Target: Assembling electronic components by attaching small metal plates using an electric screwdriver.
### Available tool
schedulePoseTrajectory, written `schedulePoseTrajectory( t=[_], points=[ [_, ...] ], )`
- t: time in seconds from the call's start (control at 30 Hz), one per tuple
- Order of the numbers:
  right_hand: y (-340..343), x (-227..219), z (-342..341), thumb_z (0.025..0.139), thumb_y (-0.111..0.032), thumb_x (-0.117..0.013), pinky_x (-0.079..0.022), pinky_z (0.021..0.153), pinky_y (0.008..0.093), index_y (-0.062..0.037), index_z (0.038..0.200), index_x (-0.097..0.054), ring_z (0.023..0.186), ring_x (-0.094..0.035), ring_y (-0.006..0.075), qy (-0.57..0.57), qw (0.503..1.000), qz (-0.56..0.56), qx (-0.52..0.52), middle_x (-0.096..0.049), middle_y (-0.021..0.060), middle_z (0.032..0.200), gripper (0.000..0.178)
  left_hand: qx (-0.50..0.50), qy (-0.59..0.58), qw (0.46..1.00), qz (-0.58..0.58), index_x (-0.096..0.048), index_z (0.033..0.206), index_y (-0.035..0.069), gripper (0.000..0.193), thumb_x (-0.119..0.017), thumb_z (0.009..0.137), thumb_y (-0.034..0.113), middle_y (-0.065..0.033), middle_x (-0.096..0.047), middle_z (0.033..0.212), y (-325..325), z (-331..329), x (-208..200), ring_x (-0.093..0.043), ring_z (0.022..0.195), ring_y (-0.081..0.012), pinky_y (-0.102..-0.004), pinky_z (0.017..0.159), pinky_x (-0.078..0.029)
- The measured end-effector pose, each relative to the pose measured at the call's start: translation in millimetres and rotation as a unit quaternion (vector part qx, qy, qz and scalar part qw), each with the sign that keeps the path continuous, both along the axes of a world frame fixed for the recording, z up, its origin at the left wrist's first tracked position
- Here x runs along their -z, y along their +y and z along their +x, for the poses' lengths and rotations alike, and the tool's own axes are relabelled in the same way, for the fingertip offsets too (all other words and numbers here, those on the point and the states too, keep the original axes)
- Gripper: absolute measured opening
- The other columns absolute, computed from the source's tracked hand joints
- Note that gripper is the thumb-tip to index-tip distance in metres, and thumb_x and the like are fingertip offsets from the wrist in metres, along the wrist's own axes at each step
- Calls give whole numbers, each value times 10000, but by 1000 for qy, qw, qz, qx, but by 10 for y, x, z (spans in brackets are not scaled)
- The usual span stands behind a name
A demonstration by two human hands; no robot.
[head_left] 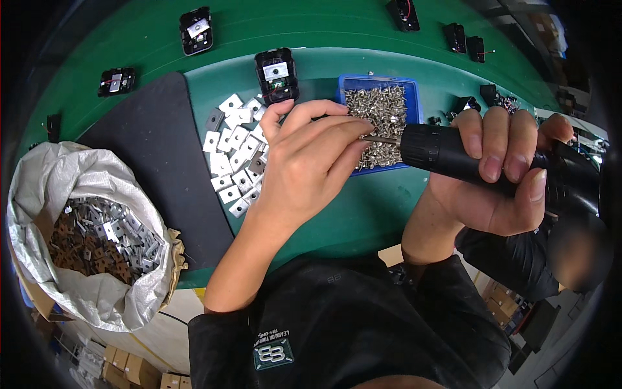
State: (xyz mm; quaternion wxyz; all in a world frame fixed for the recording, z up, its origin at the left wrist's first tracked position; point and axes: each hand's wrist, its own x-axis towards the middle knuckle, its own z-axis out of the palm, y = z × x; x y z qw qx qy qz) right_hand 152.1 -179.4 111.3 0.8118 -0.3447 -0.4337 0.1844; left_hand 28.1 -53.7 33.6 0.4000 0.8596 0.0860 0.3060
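Note:
My right hand (495, 162) wraps around a black electric screwdriver (434, 146), its bit pointing left. The bit's tip meets the pinched thumb and forefinger of my left hand (304, 159), which hold a small screw mostly hidden by the fingertips. Behind them stands a blue tray (414, 97) full of silver screws (382, 110). Just beyond my left fingers lies an open black plastic housing (276, 91) with a metal plate and a green circuit board inside. Loose square metal plates (236, 139) with centre holes spread to the left of my left hand, partly covered by it.
A white woven sack (58, 272) of metal plates stands at the left, beside a dark mat (155, 142). More black housings (196, 31) sit along the green far strip (311, 26). Another person (518, 253) is close at my right.

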Motion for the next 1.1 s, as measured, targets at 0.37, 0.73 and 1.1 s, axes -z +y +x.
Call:
schedulePoseTrajectory(
  t=[0.37,0.73,1.1],
  points=[
    [91,2,-66,841,-157,-595,-416,727,277,-107,1288,-471,682,-503,83,6,1000,14,-23,-511,-36,795,466,-6,-27,999,-26,-724,922,74,196,-742,727,58,-12,-707,905,49,-88,14,-628,946,-177,-366,943,-317],
    [78,13,-137,838,-167,-601,-409,694,263,-113,1311,-461,665,-500,83,14,1000,10,-17,-505,-40,771,497,-32,5,999,-25,-730,878,87,161,-765,721,80,-6,-715,869,1,-167,-13,-641,943,-168,-350,948,-327],
    [23,39,-101,853,-167,-607,-396,700,259,-136,1330,-454,686,-506,93,-17,999,-18,-41,-522,-32,802,502,-3,7,1000,13,-736,851,103,173,-788,687,85,9,-721,841,84,-154,-31,-658,950,-143,-357,980,-328]
  ],
)
